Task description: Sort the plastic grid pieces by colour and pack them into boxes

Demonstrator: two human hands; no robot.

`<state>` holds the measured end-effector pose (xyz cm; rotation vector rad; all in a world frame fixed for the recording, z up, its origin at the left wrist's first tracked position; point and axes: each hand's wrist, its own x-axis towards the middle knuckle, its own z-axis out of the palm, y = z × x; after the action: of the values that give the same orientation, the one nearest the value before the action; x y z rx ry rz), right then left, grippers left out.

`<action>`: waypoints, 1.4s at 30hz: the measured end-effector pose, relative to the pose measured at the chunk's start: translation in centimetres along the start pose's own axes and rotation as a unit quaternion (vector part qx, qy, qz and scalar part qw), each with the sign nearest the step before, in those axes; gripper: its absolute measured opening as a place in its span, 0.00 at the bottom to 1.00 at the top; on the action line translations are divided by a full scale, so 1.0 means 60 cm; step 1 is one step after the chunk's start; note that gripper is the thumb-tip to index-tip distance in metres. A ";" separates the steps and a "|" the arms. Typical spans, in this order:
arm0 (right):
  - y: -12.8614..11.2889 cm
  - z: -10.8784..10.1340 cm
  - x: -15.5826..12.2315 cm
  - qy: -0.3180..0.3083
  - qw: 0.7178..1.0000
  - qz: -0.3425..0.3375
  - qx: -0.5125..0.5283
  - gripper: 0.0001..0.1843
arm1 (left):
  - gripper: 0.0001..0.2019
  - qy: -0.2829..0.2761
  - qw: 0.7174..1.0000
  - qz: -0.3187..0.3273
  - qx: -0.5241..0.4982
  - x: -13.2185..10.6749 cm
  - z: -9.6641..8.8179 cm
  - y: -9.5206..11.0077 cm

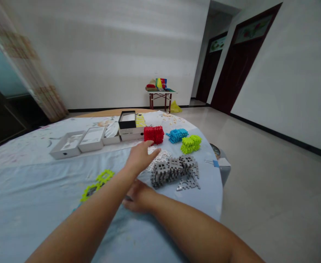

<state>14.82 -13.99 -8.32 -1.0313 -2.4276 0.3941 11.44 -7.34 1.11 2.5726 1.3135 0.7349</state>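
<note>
My left hand [142, 157] reaches forward over the light blue tablecloth [26, 197], fingers stretched out and apart, its tips at a flat pile of white interlocking pieces [162, 154]. Just beyond stands a red stack of pieces [153, 134]. My right hand [138, 199] lies low on the cloth under my left forearm, which hides its fingers. A grey stack [174, 170] sits right of both hands, with loose grey pieces [189, 184] in front of it. Yellow-green flat pieces [97, 184] lie left of my left forearm.
A blue stack [177, 135] and a lime stack [190, 143] stand behind the grey one, near the table's right edge. Open white boxes [75, 143] and a black box [127, 119] line the far side. A small table [160, 94] stands by the back wall.
</note>
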 end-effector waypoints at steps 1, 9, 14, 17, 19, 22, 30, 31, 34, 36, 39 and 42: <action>-0.001 0.000 -0.002 -0.001 1.000 -0.001 0.004 0.15 | 0.27 0.009 1.000 -0.028 -0.004 -0.005 -0.012 -0.031; -0.001 0.001 -0.014 0.035 0.997 0.027 0.063 0.14 | 0.23 -0.087 0.974 -0.206 0.026 -0.091 -0.085 -0.236; 0.001 0.004 -0.014 0.043 0.997 0.009 0.061 0.14 | 0.24 -0.129 0.961 -0.245 0.021 -0.135 -0.088 -0.271; 0.002 0.005 -0.013 0.046 0.997 0.004 0.060 0.13 | 0.24 -0.142 0.958 -0.246 0.040 -0.143 -0.074 -0.274; 0.002 0.005 -0.012 0.046 0.997 0.001 0.056 0.13 | 0.26 -0.147 0.957 -0.241 0.065 -0.142 -0.062 -0.276; 0.002 0.004 -0.011 0.044 0.998 0.003 0.046 0.13 | 0.30 -0.151 0.955 -0.232 0.111 -0.137 -0.049 -0.278; 0.003 0.001 -0.009 0.043 0.998 0.000 0.034 0.13 | 0.30 -0.148 0.957 -0.226 0.104 -0.130 -0.044 -0.284; 0.003 0.000 -0.008 0.040 0.999 0.001 0.032 0.13 | 0.30 -0.143 0.959 -0.228 0.093 -0.130 -0.044 -0.286; 0.002 -0.002 -0.006 0.027 0.999 -0.003 0.023 0.13 | 0.33 -0.125 0.962 -0.238 0.051 -0.129 -0.044 -0.293; 0.003 -0.002 -0.005 0.026 0.999 -0.001 0.019 0.14 | 0.35 -0.113 0.964 -0.241 0.026 -0.122 -0.045 -0.291; 0.005 0.000 -0.004 0.028 0.999 0.016 0.019 0.14 | 0.35 -0.098 0.971 -0.218 -0.010 -0.096 -0.047 -0.268; 0.008 0.002 -0.001 0.017 1.000 0.017 0.011 0.14 | 0.35 -0.097 0.981 -0.165 -0.042 -0.049 -0.048 -0.216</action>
<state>15.08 -13.74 -8.63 -1.0630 -2.3720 0.4107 -0.74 -2.10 -2.03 2.2138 1.5519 0.4562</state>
